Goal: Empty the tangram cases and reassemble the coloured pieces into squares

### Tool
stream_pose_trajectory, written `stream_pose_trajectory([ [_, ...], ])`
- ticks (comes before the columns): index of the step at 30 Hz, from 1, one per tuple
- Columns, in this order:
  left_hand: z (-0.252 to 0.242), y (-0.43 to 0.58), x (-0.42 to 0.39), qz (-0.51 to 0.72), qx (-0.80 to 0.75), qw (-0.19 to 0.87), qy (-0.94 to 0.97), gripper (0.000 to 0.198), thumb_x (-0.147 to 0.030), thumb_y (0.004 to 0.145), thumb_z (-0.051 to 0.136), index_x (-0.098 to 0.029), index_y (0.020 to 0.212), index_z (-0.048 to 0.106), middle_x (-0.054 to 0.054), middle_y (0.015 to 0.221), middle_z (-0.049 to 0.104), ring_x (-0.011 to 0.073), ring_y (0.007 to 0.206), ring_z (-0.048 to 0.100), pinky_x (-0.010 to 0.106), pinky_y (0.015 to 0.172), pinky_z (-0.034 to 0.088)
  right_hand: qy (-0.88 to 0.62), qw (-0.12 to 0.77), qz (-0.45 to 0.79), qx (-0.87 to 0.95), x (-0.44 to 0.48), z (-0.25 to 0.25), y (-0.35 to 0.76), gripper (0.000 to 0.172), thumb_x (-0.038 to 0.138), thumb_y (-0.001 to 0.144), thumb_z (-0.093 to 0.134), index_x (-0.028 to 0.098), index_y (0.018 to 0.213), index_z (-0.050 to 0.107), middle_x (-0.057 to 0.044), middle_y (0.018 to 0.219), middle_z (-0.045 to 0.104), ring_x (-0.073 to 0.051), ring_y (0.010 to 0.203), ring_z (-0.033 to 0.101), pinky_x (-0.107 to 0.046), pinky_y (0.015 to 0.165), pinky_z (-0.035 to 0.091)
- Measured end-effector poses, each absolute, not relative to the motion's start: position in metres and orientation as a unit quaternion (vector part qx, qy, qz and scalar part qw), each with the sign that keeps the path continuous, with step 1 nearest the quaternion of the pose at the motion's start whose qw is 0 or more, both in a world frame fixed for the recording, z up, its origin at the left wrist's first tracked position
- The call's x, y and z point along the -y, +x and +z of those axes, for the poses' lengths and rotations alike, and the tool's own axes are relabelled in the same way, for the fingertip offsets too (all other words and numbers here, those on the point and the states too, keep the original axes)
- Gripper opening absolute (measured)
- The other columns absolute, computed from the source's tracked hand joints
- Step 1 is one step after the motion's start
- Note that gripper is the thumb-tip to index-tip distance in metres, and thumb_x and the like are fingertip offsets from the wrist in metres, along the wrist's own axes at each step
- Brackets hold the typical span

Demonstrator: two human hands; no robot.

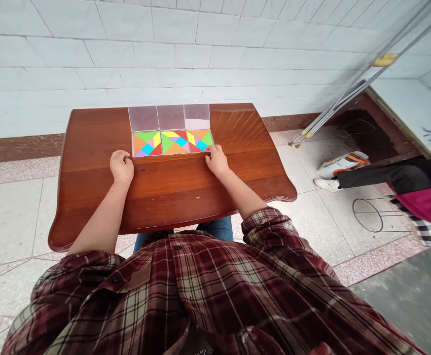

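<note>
Three square tangram puzzles point(172, 142) of bright coloured pieces lie side by side in a row on the brown wooden table point(171, 192). Behind them lie three clear plastic lids point(169, 117). My left hand point(121, 166) rests as a loose fist on the table just in front of the left puzzle, holding nothing I can see. My right hand point(216, 159) has its fingers curled, with the fingertips touching the front right corner of the right puzzle.
A white tiled wall point(163, 54) stands right behind the table. At the right, another person's outstretched leg with a white shoe point(343, 170), a wire stand point(371, 214) and leaning metal poles point(348, 93) occupy the floor.
</note>
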State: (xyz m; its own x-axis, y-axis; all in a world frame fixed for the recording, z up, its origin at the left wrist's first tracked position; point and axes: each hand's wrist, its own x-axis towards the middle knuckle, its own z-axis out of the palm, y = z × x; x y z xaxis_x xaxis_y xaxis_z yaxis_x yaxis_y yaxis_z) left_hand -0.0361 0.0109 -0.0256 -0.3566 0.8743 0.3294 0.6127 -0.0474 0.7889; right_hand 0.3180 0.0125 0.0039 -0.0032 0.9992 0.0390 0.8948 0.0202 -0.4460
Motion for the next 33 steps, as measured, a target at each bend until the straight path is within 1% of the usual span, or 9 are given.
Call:
stream_pose_trajectory([
  [3, -0.025, -0.036, -0.01, 0.47, -0.68, 0.136, 0.546, 0.019, -0.004, 0.065, 0.047, -0.021, 0.07, 0.055, 0.004, 0.089, 0.06, 0.0177, 0.094, 0.056, 0.035, 0.098, 0.048, -0.676, 0.161, 0.144, 0.704, -0.016, -0.001, 0.32, 0.034, 0.014, 0.087, 0.045, 0.013, 0.119, 0.059, -0.018, 0.129, 0.052, -0.026, 0.095, 0.06, -0.043, 0.087, 0.051],
  [6, -0.025, -0.036, -0.01, 0.466, -0.682, 0.128, 0.549, 0.018, -0.005, 0.065, 0.046, -0.02, 0.07, 0.055, 0.005, 0.089, 0.061, 0.0185, 0.095, 0.057, 0.037, 0.099, 0.048, -0.665, 0.165, 0.131, 0.717, -0.018, -0.004, 0.324, 0.033, 0.015, 0.088, 0.044, 0.014, 0.116, 0.06, -0.019, 0.126, 0.053, -0.028, 0.1, 0.058, -0.042, 0.085, 0.05],
  [17, -0.023, -0.036, -0.011, 0.466, -0.683, 0.139, 0.546, 0.018, -0.004, 0.066, 0.047, -0.02, 0.069, 0.054, 0.005, 0.09, 0.06, 0.0188, 0.096, 0.056, 0.038, 0.102, 0.047, -0.688, 0.137, 0.127, 0.701, -0.017, -0.001, 0.326, 0.023, 0.018, 0.091, 0.044, 0.015, 0.107, 0.06, -0.017, 0.119, 0.055, -0.024, 0.085, 0.057, -0.039, 0.076, 0.05],
  [22, -0.021, -0.034, -0.01, 0.463, -0.682, 0.144, 0.548, 0.019, -0.003, 0.067, 0.046, -0.021, 0.068, 0.052, 0.005, 0.091, 0.059, 0.0202, 0.097, 0.057, 0.04, 0.103, 0.046, -0.69, 0.131, 0.126, 0.701, 0.014, 0.002, 0.334, 0.02, 0.019, 0.09, 0.046, 0.016, 0.102, 0.062, -0.017, 0.114, 0.058, -0.025, 0.085, 0.058, -0.038, 0.075, 0.049],
  [26, -0.016, -0.033, -0.011, 0.466, -0.683, 0.14, 0.545, 0.019, -0.002, 0.065, 0.046, -0.021, 0.066, 0.05, 0.006, 0.088, 0.058, 0.0219, 0.097, 0.057, 0.041, 0.102, 0.045, -0.68, 0.115, 0.125, 0.713, 0.051, 0.001, 0.338, 0.019, 0.02, 0.09, 0.047, 0.016, 0.101, 0.062, -0.015, 0.11, 0.061, -0.025, 0.085, 0.059, -0.035, 0.071, 0.048],
  [29, -0.01, -0.032, -0.01, 0.464, -0.688, 0.143, 0.539, 0.019, -0.002, 0.065, 0.047, -0.022, 0.066, 0.049, 0.006, 0.087, 0.058, 0.023, 0.098, 0.057, 0.041, 0.103, 0.045, -0.669, 0.111, 0.119, 0.725, 0.08, 0.0, 0.335, 0.02, 0.021, 0.091, 0.046, 0.017, 0.1, 0.064, -0.014, 0.107, 0.063, -0.024, 0.087, 0.06, -0.032, 0.07, 0.047],
  [33, -0.007, -0.019, 0.011, 0.463, -0.66, 0.134, 0.576, 0.018, -0.004, 0.067, 0.048, -0.021, 0.071, 0.053, 0.007, 0.094, 0.06, 0.0227, 0.102, 0.058, 0.039, 0.105, 0.044, -0.664, 0.099, 0.125, 0.73, 0.119, 0.002, 0.325, 0.022, 0.023, 0.094, 0.046, 0.018, 0.102, 0.065, -0.012, 0.107, 0.063, -0.022, 0.086, 0.061, -0.03, 0.07, 0.045],
])
